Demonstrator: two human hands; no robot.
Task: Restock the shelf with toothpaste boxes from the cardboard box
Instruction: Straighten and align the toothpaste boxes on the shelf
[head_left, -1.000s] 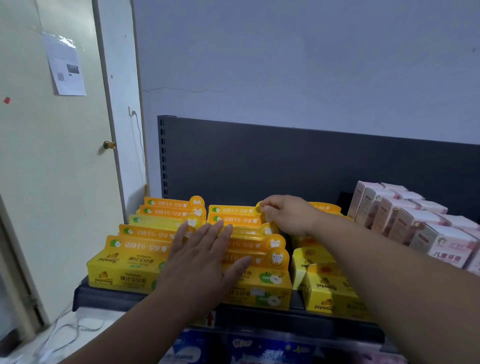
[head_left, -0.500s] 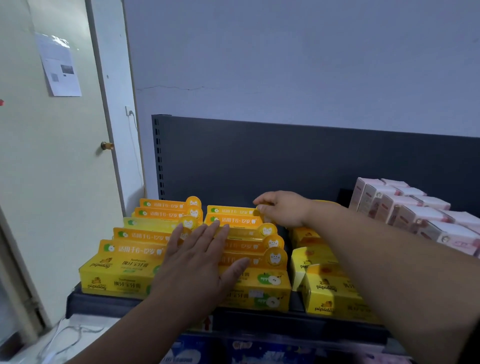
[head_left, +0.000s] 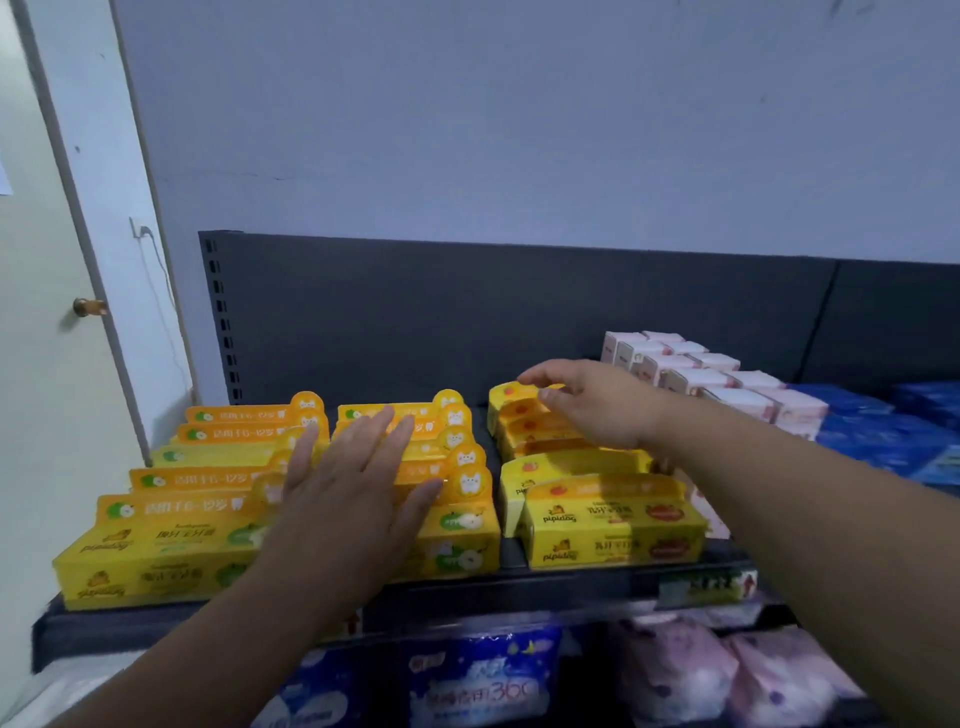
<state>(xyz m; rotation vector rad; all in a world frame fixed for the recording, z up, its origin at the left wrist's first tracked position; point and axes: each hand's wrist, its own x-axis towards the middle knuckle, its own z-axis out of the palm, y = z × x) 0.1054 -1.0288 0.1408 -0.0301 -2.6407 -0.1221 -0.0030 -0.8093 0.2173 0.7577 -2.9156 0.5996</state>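
Head view, right hand (head_left: 589, 408) shifted rightward, opened

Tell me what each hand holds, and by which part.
Nothing is held. The left hand lies flat, fingers straight, across the middle row of yellow toothpaste boxes; the right hand hovers open over the right row.

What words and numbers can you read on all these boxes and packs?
"pipidog": front right yellow toothpaste box, twice on its front.
"6-12", among blurred Chinese characters: front left yellow toothpaste box, on its orange flap.
"360": blue pack below.
Pink boxes and shelf-edge tag: too blurred to read.
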